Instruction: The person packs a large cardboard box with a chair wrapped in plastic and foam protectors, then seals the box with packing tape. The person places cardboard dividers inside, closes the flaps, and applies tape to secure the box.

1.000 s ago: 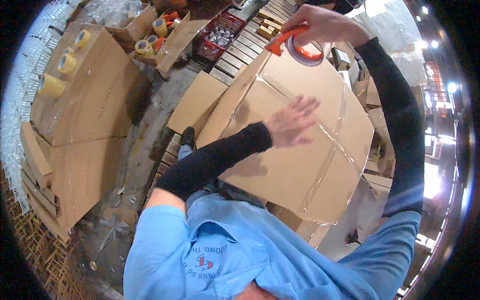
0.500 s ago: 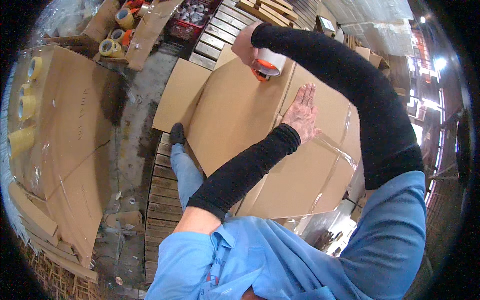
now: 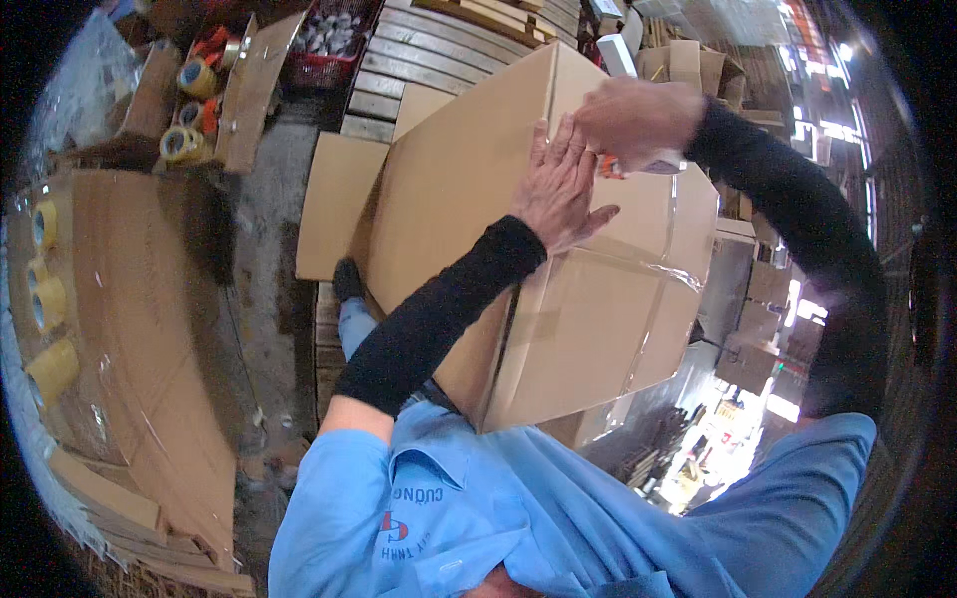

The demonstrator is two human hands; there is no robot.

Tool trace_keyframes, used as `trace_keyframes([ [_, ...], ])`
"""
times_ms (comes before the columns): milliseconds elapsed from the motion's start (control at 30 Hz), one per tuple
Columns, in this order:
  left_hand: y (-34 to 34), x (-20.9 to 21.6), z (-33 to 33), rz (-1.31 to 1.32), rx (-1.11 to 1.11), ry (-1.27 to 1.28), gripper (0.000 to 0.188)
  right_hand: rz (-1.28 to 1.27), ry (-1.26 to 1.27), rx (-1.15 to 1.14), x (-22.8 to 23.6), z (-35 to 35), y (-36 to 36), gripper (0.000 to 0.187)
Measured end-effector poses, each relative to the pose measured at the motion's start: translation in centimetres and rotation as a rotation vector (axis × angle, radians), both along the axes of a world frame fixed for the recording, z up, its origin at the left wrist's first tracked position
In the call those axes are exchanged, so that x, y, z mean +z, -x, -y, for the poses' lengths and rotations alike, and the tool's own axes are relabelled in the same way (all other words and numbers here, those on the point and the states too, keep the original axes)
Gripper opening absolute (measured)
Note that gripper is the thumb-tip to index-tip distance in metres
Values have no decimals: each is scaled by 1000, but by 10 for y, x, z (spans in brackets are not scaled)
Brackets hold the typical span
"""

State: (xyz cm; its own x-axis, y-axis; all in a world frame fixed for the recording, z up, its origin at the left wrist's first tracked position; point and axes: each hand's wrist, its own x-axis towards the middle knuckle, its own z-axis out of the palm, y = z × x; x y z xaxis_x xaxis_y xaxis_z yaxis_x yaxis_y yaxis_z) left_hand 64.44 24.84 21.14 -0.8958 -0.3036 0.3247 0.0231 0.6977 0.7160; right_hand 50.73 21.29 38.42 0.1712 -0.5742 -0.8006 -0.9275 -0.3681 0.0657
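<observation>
A big brown cardboard box (image 3: 449, 189) stands in front of me, with shiny clear tape bands (image 3: 643, 334) along its right-hand side. My left hand (image 3: 558, 194) lies flat on the box's upper edge, fingers stretched out and thumb apart. Just beyond it my right hand (image 3: 638, 120), smeared by motion, is closed around a tape dispenser (image 3: 611, 167). Only an orange bit and part of the pale roll show beneath that hand. Whether the dispenser touches the cardboard I cannot tell.
Slatted wooden pallets (image 3: 419, 55) lie under and behind the box. At left, tape rolls (image 3: 47, 304) rest on a large cardboard sheet (image 3: 159, 329). Farther back are an open carton of tape rolls (image 3: 249, 95) and a red crate (image 3: 324, 65). Stacked cartons (image 3: 753, 334) stand right.
My right hand has swung rightward with the tape dispenser, from over the box's far part to its right-hand side. My left hand has shifted left onto the edge. The view has turned somewhat.
</observation>
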Motion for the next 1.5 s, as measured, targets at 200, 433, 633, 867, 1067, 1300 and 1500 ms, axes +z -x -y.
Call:
trace_keyframes([
  [200, 12, 1, -1, 321, -305, 556, 100, -232, -192, -121, -72, -52, 21, 18],
  [433, 39, -8, 9, -47, -544, 511, 59, -83, 606, -839, 41, -149, -5, 38],
  [633, -4, 8, -9, -38, -158, -1480, 41, 141, 1477, -965, 6, -244, -147, 46],
  [867, -106, 52, -35, 357, -323, -1586, 25, 188, 1461, -953, -39, -307, -230, 51],
  [1067, -137, 41, -43, 434, -141, -1700, 29, 236, 1427, -875, -47, -317, -261, 54],
  [1300, -89, 13, -7, 213, -190, -844, 46, 170, 1322, -1064, -48, -278, -271, 55],
  [1500, 42, 80, 136, 80, -253, -414, 28, 186, 1412, -1223, -15, -198, -240, 55],
])
